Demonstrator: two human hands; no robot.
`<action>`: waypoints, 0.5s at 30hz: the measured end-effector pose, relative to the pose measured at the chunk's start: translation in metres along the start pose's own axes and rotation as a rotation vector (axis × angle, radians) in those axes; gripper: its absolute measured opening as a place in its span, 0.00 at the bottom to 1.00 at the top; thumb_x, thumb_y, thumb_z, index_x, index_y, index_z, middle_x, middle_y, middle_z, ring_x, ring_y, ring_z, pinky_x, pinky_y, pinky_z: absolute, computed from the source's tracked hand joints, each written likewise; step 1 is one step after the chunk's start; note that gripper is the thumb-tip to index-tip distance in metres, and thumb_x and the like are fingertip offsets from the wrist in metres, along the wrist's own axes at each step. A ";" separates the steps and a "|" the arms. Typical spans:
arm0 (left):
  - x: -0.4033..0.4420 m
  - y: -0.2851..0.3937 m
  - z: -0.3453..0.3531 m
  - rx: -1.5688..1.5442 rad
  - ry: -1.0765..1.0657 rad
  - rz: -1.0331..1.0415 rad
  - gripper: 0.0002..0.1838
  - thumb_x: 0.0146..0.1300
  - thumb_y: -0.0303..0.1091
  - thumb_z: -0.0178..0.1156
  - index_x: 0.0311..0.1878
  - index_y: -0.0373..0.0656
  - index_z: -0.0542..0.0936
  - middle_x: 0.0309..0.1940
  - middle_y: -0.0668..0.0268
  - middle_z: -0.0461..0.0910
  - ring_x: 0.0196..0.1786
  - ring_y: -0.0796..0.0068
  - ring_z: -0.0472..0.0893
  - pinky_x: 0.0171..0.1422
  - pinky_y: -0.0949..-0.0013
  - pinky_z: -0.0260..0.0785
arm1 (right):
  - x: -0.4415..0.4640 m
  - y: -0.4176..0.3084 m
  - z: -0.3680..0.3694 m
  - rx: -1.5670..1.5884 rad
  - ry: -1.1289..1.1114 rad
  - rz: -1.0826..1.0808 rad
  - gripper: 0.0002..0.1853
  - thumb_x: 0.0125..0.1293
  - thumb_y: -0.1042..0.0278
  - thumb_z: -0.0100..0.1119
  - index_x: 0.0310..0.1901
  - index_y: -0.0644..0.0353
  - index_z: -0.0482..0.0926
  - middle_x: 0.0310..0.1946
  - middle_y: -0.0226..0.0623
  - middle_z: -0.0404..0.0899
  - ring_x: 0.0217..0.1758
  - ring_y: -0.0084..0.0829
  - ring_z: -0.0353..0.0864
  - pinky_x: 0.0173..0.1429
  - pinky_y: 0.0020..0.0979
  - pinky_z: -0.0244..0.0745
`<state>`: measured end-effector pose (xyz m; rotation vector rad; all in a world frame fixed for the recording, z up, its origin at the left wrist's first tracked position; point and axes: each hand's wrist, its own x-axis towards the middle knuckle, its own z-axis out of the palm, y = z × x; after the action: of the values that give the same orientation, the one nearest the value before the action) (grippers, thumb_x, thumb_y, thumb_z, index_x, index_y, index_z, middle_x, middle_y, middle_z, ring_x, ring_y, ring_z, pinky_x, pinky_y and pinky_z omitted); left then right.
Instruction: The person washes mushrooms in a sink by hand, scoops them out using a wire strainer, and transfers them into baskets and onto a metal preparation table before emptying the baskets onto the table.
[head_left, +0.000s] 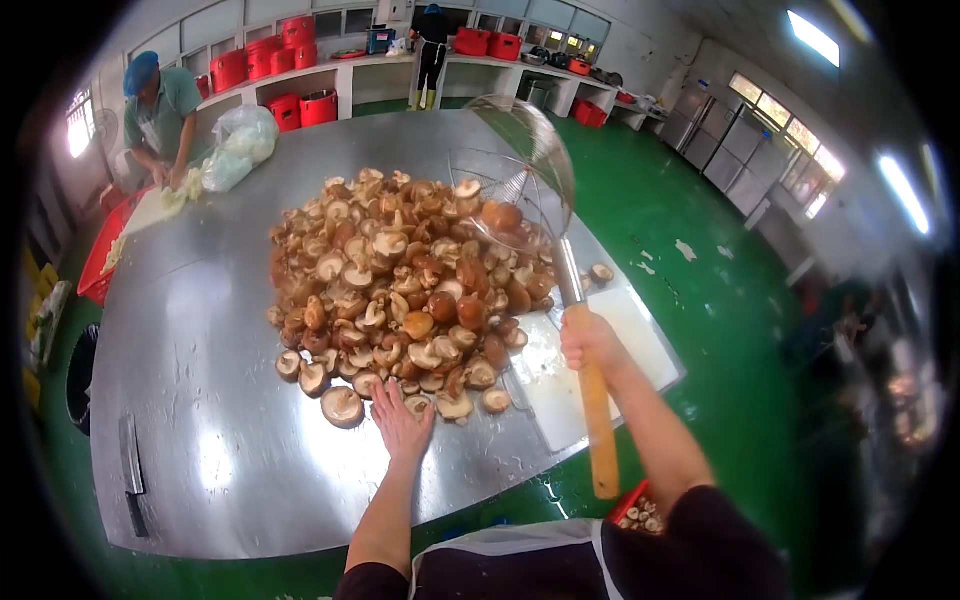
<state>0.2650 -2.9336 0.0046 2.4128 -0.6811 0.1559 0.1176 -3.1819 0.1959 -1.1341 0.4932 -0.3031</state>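
A big heap of brown-capped mushrooms (375, 275) lies on the steel table (190, 330). My left hand (402, 420) rests at the heap's near edge, fingers stretched out and touching a few mushrooms. In my right hand (593, 340) is the wooden handle of a large wire skimmer (570, 270), gripped near its metal shaft. The skimmer's round basket is tilted up over the heap's right side, and mushrooms show through and behind its mesh. Beneath my right hand, a white cutting board (600, 375) lies at the table's right edge.
A cleaver (131, 470) lies at the table's left edge. At the far left a co-worker (165, 120) handles pale vegetables beside a plastic bag (240, 147). Another person (431, 55) stands by the back counter with red containers (228, 70). A red basket of mushrooms (640, 512) sits below.
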 end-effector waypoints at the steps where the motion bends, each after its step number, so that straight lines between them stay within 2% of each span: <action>1: 0.001 0.000 0.000 -0.003 0.008 0.005 0.44 0.50 0.51 0.60 0.64 0.37 0.53 0.65 0.50 0.47 0.69 0.54 0.45 0.69 0.50 0.41 | 0.003 0.004 0.003 -0.108 0.041 -0.043 0.14 0.49 0.80 0.52 0.38 0.60 0.63 0.19 0.30 0.64 0.15 0.19 0.63 0.16 0.22 0.61; 2: 0.003 0.001 0.001 -0.006 0.017 0.010 0.44 0.50 0.50 0.60 0.64 0.36 0.53 0.65 0.50 0.47 0.69 0.54 0.45 0.69 0.51 0.42 | 0.014 0.005 0.010 -0.168 0.057 -0.112 0.13 0.49 0.80 0.52 0.36 0.59 0.63 0.18 0.31 0.64 0.14 0.20 0.63 0.15 0.21 0.60; 4: 0.004 0.003 0.001 -0.008 0.023 -0.010 0.43 0.49 0.49 0.60 0.63 0.36 0.54 0.65 0.50 0.47 0.69 0.53 0.45 0.69 0.52 0.42 | 0.029 -0.013 0.033 -0.057 0.039 -0.109 0.09 0.50 0.80 0.49 0.32 0.57 0.63 0.16 0.28 0.63 0.14 0.18 0.61 0.15 0.21 0.59; 6: 0.014 0.012 0.005 -0.021 -0.007 0.003 0.41 0.49 0.46 0.59 0.63 0.35 0.56 0.65 0.49 0.48 0.69 0.53 0.45 0.69 0.54 0.41 | 0.053 -0.018 0.022 0.287 -0.070 0.057 0.05 0.53 0.76 0.45 0.25 0.53 0.62 0.15 0.24 0.60 0.13 0.17 0.59 0.15 0.20 0.58; 7: 0.011 0.011 0.007 -0.056 -0.034 -0.088 0.41 0.48 0.43 0.58 0.63 0.33 0.56 0.66 0.48 0.48 0.69 0.53 0.45 0.70 0.56 0.39 | 0.082 -0.004 -0.004 0.507 -0.403 0.301 0.09 0.56 0.71 0.42 0.20 0.50 0.61 0.13 0.22 0.57 0.13 0.16 0.58 0.16 0.19 0.58; 8: 0.015 0.015 0.022 -0.135 -0.019 -0.033 0.42 0.48 0.40 0.58 0.64 0.32 0.54 0.66 0.48 0.47 0.69 0.53 0.45 0.71 0.58 0.37 | 0.082 -0.009 -0.011 0.511 -0.327 0.266 0.11 0.57 0.69 0.42 0.17 0.49 0.58 0.12 0.22 0.56 0.13 0.16 0.57 0.17 0.18 0.58; 9: 0.019 0.011 0.044 -0.092 0.068 0.019 0.43 0.48 0.36 0.58 0.65 0.31 0.49 0.67 0.49 0.45 0.69 0.53 0.46 0.71 0.59 0.35 | 0.059 -0.026 0.000 0.502 -0.142 0.276 0.11 0.56 0.70 0.42 0.18 0.50 0.57 0.12 0.21 0.56 0.13 0.16 0.56 0.17 0.18 0.58; 10: 0.019 0.046 0.019 -0.171 0.026 -0.037 0.43 0.49 0.33 0.57 0.66 0.31 0.46 0.68 0.49 0.44 0.69 0.52 0.48 0.71 0.60 0.36 | 0.064 -0.021 -0.024 0.581 -0.298 0.201 0.11 0.56 0.70 0.42 0.18 0.50 0.58 0.13 0.22 0.57 0.14 0.16 0.57 0.18 0.19 0.59; 11: 0.019 0.044 0.023 -0.224 0.103 0.008 0.43 0.51 0.36 0.57 0.66 0.32 0.47 0.67 0.48 0.47 0.67 0.51 0.52 0.70 0.59 0.40 | 0.054 -0.025 -0.029 0.715 -0.352 0.195 0.10 0.55 0.72 0.45 0.18 0.53 0.60 0.13 0.23 0.58 0.14 0.16 0.58 0.18 0.19 0.61; 12: 0.018 0.041 0.028 -0.272 0.177 0.057 0.42 0.52 0.38 0.58 0.66 0.32 0.48 0.65 0.47 0.50 0.65 0.50 0.56 0.69 0.58 0.45 | 0.022 -0.033 -0.043 0.650 -0.270 0.057 0.05 0.54 0.75 0.48 0.27 0.56 0.63 0.16 0.25 0.60 0.15 0.18 0.61 0.18 0.20 0.62; 13: 0.027 0.038 0.043 0.025 0.210 0.149 0.40 0.53 0.44 0.57 0.64 0.32 0.54 0.64 0.46 0.52 0.63 0.48 0.58 0.67 0.56 0.48 | -0.005 -0.043 -0.061 0.582 -0.179 -0.075 0.09 0.52 0.78 0.50 0.37 0.60 0.65 0.19 0.28 0.63 0.17 0.20 0.64 0.18 0.21 0.63; 14: 0.025 0.037 0.044 0.056 0.246 0.163 0.39 0.53 0.53 0.55 0.63 0.38 0.59 0.62 0.49 0.57 0.64 0.51 0.57 0.65 0.56 0.51 | -0.027 -0.047 -0.075 0.443 -0.080 -0.149 0.10 0.52 0.78 0.51 0.37 0.60 0.65 0.19 0.28 0.64 0.16 0.19 0.64 0.17 0.21 0.62; 15: 0.024 0.037 0.046 -0.002 0.264 0.197 0.37 0.54 0.51 0.55 0.63 0.38 0.60 0.61 0.49 0.58 0.63 0.50 0.58 0.64 0.56 0.52 | -0.056 -0.050 -0.091 0.305 0.023 -0.218 0.11 0.51 0.77 0.52 0.37 0.60 0.65 0.19 0.29 0.64 0.16 0.19 0.64 0.17 0.21 0.62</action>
<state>0.2646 -2.9967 -0.0056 2.2644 -0.7914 0.5433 0.0234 -3.2469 0.2241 -0.8870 0.3296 -0.5630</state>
